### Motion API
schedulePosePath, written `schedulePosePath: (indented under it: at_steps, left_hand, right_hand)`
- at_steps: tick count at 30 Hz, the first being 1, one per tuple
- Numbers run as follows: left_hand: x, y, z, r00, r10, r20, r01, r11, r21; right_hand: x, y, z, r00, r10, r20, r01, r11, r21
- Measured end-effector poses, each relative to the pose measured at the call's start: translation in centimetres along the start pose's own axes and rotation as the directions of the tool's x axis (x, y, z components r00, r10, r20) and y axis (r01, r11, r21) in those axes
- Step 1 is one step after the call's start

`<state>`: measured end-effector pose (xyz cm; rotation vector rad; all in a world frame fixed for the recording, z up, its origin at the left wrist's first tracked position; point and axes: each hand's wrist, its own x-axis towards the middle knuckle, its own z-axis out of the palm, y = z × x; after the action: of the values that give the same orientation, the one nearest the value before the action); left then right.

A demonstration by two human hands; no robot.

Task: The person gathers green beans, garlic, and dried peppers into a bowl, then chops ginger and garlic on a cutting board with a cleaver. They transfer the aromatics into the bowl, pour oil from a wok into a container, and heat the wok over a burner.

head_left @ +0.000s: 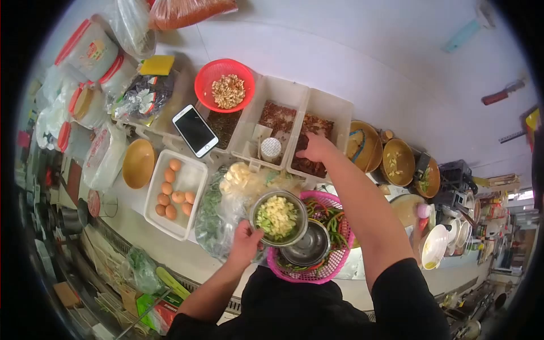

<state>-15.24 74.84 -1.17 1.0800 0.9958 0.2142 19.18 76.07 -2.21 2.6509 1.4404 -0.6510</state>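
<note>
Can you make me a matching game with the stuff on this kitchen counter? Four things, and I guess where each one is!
Things:
1. eggs
2. phone
3. steel bowl
4. right hand

Places:
A. held at its rim by the left hand
B. in the white tray
C. reaching into a bin of red-brown bits
D. lying screen-up just below the red basket

Right pairs: 1-B, 2-D, 3-A, 4-C.
</note>
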Motion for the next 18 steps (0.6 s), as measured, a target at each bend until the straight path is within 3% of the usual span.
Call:
schedulePosePath:
  at_steps: [1, 3, 4, 8, 10, 11, 13, 17, 18]
  left_hand:
    - [0.3, 0.0, -0.1, 1.000, -0.011, 0.005, 0.011, 1.000, -0.001]
    - [0.1, 0.2, -0.1, 0.998, 0.016, 0.063, -0.009, 0.993, -0.117]
    - [0.1, 0.3, -0.3, 0.997, -0.003, 0.074, 0.013, 0.989, -0.145]
    - [1.0, -0.4, -0.8, 0.994, -0.025, 0.102, 0.042, 0.984, -0.172]
    - [1.4, -0.8, -0.9, 0.993, -0.015, 0.121, 0.031, 0.991, -0.134]
    - [1.4, -0.8, -0.9, 0.992, -0.017, 0.124, 0.034, 0.991, -0.133]
    - [1.5, -0.7, -0.8, 0.992, -0.028, 0.126, 0.041, 0.994, -0.105]
    - [1.4, -0.7, -0.9, 0.990, -0.013, 0.141, 0.024, 0.997, -0.075]
    - [1.3, -0.4, -0.9, 0.989, -0.006, 0.145, 0.018, 0.996, -0.084]
  right_hand:
    - [1.3, 0.0, 0.0, 1.000, 0.007, 0.010, -0.007, 1.000, 0.000]
    - [2.3, 0.2, 0.2, 0.927, 0.072, 0.369, -0.059, 0.997, -0.046]
    - [2.3, 0.3, 0.3, 0.916, 0.063, 0.396, -0.056, 0.998, -0.028]
    - [0.5, 0.1, 0.6, 0.922, 0.048, 0.385, -0.036, 0.999, -0.038]
    - [-1.4, -1.3, -0.3, 0.903, 0.188, 0.386, -0.246, 0.964, 0.104]
    - [-1.5, -1.0, 0.9, 0.902, 0.192, 0.387, -0.250, 0.963, 0.104]
    - [-1.2, 0.0, 3.4, 0.980, 0.060, 0.188, -0.072, 0.996, 0.055]
    - [-0.5, 1.1, 4.1, 0.977, 0.036, 0.211, -0.058, 0.993, 0.101]
    - [-0.4, 1.5, 4.4, 0.982, 0.093, 0.166, -0.142, 0.938, 0.315]
